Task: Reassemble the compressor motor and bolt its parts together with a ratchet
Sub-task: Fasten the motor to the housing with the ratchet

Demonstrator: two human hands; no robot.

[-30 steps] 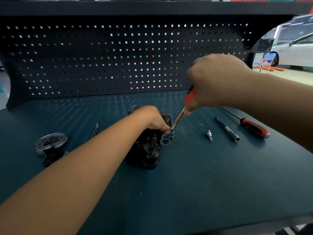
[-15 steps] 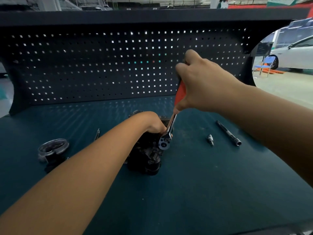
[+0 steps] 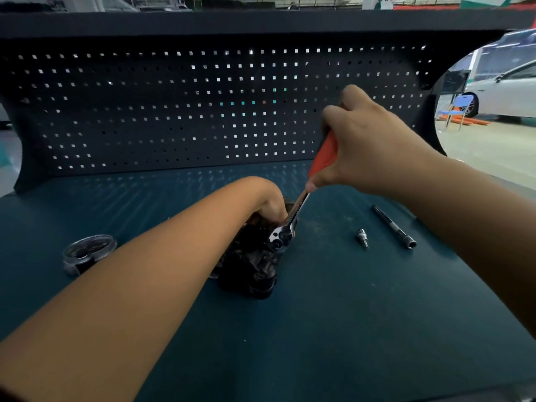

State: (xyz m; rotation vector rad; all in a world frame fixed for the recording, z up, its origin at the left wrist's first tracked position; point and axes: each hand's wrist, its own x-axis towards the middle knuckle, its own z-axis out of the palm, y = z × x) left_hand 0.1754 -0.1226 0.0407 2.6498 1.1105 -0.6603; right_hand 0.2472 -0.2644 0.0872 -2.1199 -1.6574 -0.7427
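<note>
The dark compressor motor (image 3: 249, 265) stands on the blue bench top (image 3: 333, 329) near the middle. My left hand (image 3: 266, 204) reaches over its top and grips it, fingers hidden behind the wrist. A ratchet (image 3: 293, 219) with a chrome head and a red handle sits with its head on the motor's upper right side. My right hand (image 3: 368, 149) is closed around the red handle, above and to the right of the motor.
A round metal cover (image 3: 87, 252) lies at the left. A small socket bit (image 3: 362, 237) and a long extension bar (image 3: 394, 226) lie to the right of the motor. A dark pegboard (image 3: 174, 111) closes the back of the bench.
My right hand has swung the ratchet handle to the left and upward, round the head on the motor. The red screwdriver at the right has gone behind my right arm. My left hand stays on the motor.
</note>
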